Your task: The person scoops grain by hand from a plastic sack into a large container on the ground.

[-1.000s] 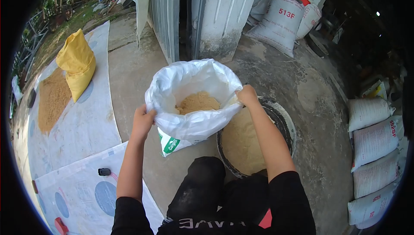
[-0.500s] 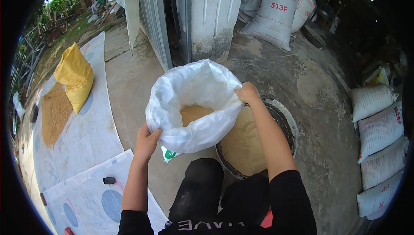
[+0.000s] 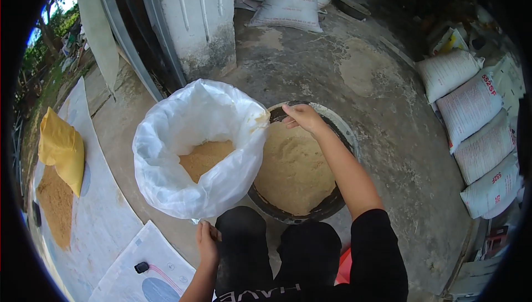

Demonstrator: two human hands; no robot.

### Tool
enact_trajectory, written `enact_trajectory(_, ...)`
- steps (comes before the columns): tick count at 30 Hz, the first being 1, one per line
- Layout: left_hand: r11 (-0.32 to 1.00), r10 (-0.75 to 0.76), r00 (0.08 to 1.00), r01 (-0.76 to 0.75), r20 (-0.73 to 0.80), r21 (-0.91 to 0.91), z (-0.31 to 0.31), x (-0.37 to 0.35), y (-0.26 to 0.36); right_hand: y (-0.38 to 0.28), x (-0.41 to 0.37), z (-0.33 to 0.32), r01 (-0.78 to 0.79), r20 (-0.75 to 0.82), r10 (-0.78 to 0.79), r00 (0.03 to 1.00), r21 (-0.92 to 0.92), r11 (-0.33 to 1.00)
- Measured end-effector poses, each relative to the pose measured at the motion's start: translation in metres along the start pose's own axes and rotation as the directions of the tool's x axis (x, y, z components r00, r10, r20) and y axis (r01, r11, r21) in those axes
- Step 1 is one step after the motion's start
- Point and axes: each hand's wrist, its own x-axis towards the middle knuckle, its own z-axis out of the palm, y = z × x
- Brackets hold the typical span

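A white woven sack [image 3: 152, 158] stands with its mouth wide and its rim rolled outward; tan meal [image 3: 205, 159] lies inside. Right beside it is a round black tub [image 3: 263, 205] holding pale, flour-like powder [image 3: 296, 171]. My right hand [image 3: 302, 118] hovers over the tub's far side, close to the sack's powder-smudged rim, fingers apart and holding nothing. Low by the sack's near side and my knee, my left hand [image 3: 206, 244] has its fingers curled; what they hold, if anything, is hidden.
Several filled white sacks [image 3: 471, 108] lie in a row at the right. More full sacks [image 3: 291, 0] stand at the back beside a white pillar [image 3: 197, 19]. On the left, a yellow sack [image 3: 64, 149] sits by a brown heap [image 3: 55, 207] on a sheet [image 3: 102, 213].
Both hands have left the white sack's rim: the left dropped toward my knee, the right moved over the tub. The sack now sits lower and farther left in view, and the view has shifted.
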Motion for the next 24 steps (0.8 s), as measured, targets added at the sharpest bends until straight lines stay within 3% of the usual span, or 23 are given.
enact_trajectory(2, 0.950, -0.208, 0.930, 0.120, 0.302, 0.287, 0.041, 0.007, -0.007, 0.044, -0.002, -0.010, 0.007, -0.133, 0.020, 0.991, 0.201, 0.980)
enact_trajectory(4, 0.928, -0.284, 0.867, 0.141, 0.409, 0.346, 0.082, 0.031, -0.031, 0.088, -0.004, -0.011, 0.020, -0.218, 0.051, 0.975, 0.312, 0.950)
enact_trajectory(6, 0.941, -0.275, 0.855, 0.145, 0.440, 0.306, 0.134, 0.065, -0.058, 0.141, 0.000, -0.010, 0.056, -0.396, 0.182, 0.900, 0.519, 0.853)
enact_trajectory(8, 0.910, -0.127, 0.882, -0.078, 0.454, 0.407, 0.175, 0.115, -0.111, 0.195, 0.004, -0.003, 0.085, -0.472, 0.228, 0.852, 0.554, 0.828)
enact_trajectory(10, 0.763, 0.087, 0.916, -0.314, 0.392, 0.565, 0.208, 0.158, -0.148, 0.242, 0.005, 0.008, 0.114, -0.537, 0.278, 0.796, 0.585, 0.803)
enact_trajectory(12, 0.702, 0.075, 0.955, -0.254, 0.286, 0.665, 0.231, 0.193, -0.173, 0.280, 0.008, 0.015, 0.167, -0.660, 0.283, 0.696, 0.533, 0.830)
enact_trajectory(13, 0.701, 0.069, 0.954, -0.254, 0.291, 0.666, 0.239, 0.203, -0.183, 0.296, 0.011, 0.017, 0.165, -0.662, 0.289, 0.691, 0.534, 0.829)
enact_trajectory(15, 0.484, 0.271, 0.902, -0.429, 0.335, 0.763, 0.246, 0.217, -0.197, 0.318, 0.017, 0.027, 0.207, -0.675, 0.354, 0.647, 0.603, 0.770)
enact_trajectory(16, 0.472, 0.265, 0.903, -0.427, 0.338, 0.772, 0.247, 0.222, -0.203, 0.326, 0.022, 0.031, 0.203, -0.668, 0.368, 0.647, 0.616, 0.761)
enact_trajectory(18, 0.653, 0.124, 0.952, -0.290, 0.279, 0.699, 0.249, 0.226, -0.210, 0.329, 0.026, 0.041, 0.265, -0.600, 0.483, 0.638, 0.760, 0.593)
enact_trajectory(19, 0.644, 0.118, 0.953, -0.286, 0.278, 0.709, 0.246, 0.230, -0.224, 0.328, 0.029, 0.046, 0.260, -0.591, 0.494, 0.638, 0.768, 0.585)
enact_trajectory(21, 0.705, 0.284, 0.901, -0.428, 0.328, 0.566, 0.244, 0.238, -0.255, 0.325, 0.041, 0.055, 0.284, -0.547, 0.424, 0.722, 0.792, 0.540)
enact_trajectory(22, 0.705, 0.280, 0.903, -0.423, 0.325, 0.569, 0.247, 0.238, -0.264, 0.324, 0.047, 0.063, 0.279, -0.544, 0.427, 0.722, 0.794, 0.540)
enact_trajectory(24, 0.880, 0.256, 0.953, -0.300, 0.163, 0.368, 0.255, 0.230, -0.271, 0.325, 0.056, 0.087, 0.245, -0.542, 0.440, 0.716, 0.786, 0.568)
